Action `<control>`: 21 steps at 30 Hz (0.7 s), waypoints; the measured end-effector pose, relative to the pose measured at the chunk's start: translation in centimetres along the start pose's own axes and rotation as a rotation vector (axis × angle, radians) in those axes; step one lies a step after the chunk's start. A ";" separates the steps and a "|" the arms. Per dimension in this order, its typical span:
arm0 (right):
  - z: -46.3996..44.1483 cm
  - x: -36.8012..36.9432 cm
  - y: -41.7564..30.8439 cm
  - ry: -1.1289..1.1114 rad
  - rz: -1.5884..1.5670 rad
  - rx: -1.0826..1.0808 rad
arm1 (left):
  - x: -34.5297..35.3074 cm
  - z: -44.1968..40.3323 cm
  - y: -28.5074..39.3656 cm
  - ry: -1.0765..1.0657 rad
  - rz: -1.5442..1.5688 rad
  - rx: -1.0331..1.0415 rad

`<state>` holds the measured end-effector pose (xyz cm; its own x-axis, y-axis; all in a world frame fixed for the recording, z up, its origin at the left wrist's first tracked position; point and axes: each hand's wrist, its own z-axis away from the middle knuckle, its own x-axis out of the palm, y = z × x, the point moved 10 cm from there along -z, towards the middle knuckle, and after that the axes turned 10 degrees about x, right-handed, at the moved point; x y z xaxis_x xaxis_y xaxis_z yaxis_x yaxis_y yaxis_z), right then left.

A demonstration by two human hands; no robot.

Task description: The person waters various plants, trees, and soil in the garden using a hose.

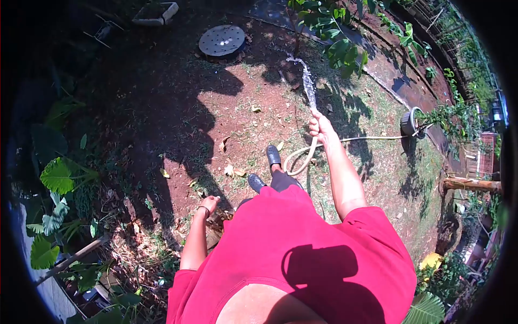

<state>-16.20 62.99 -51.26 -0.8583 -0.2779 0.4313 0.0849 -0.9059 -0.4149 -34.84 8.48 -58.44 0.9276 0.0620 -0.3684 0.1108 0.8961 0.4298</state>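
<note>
In the head view my right hand is wrapped round the end of a pale yellow garden hose, arm stretched forward. A stream of water leaves the hose end and arcs toward the base of a leafy young tree. Below my hand the hose loops near my feet, then runs right across the ground. My left hand hangs low at my left side, a dark band on its wrist. Its fingers look curled in, but whether anything is in them I cannot make out.
A round, dark lid with holes sits on the ground ahead. The hose passes beside a potted plant at right. A cut log lies farther right. Broad-leaved plants grow at left. A white trough stands at the back left.
</note>
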 end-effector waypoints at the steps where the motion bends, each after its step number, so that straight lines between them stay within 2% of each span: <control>1: 0.7 -0.1 -0.5 0.005 -0.014 -0.017 | 1.6 -0.3 -0.3 -0.059 0.073 -0.088; 2: 1.4 -0.4 -0.7 0.023 -0.032 -0.009 | 1.6 0.0 1.5 -0.049 -0.021 0.003; 4: 2.7 -1.2 -1.5 0.048 -0.057 -0.008 | 4.0 -2.4 -0.2 -0.121 -0.031 0.014; 5: 3.3 -1.6 -2.1 0.057 -0.019 -0.024 | 5.0 -4.1 -1.0 -0.089 -0.026 0.117; 6: 4.0 -2.1 -2.8 0.068 0.020 -0.038 | 5.2 -4.4 -0.8 -0.096 -0.035 0.123; 8: 5.3 -3.1 -4.1 0.077 0.052 -0.065 | 6.5 -4.5 1.2 -0.214 -0.273 0.264; 9: 6.0 -3.7 -4.5 0.104 0.097 -0.044 | 6.4 -4.6 0.6 -0.187 -0.239 0.096; 10: 6.6 -4.2 -5.1 0.129 0.143 -0.027 | 6.9 -3.9 3.7 -0.231 -0.475 0.377; 12: 7.1 -5.7 -5.7 0.123 0.123 -0.020 | 5.7 -4.1 3.8 -0.158 -0.280 0.140; 14: 7.8 -7.5 -6.3 0.143 0.106 0.017 | 6.4 -3.3 6.1 -0.175 -0.240 0.107; 16: 7.5 -9.6 -6.6 0.123 0.057 0.011 | 6.4 -5.4 6.4 -0.182 -0.429 0.115; 17: 7.3 -10.4 -7.0 0.121 0.058 -0.011 | 6.8 -6.4 5.1 -0.175 -0.200 0.020; 20: 7.4 -10.4 -8.4 0.023 0.014 -0.021 | 7.1 -7.5 9.8 -0.129 -0.109 0.118; 21: 7.2 -10.7 -9.0 0.023 0.019 -0.033 | 7.5 -7.6 12.3 -0.180 -0.354 0.225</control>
<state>-4.17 71.82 -46.41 -0.8679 -0.2877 0.4049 0.0851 -0.8893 -0.4494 -29.18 23.33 -62.18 0.8637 -0.3263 -0.3841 0.4885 0.7294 0.4788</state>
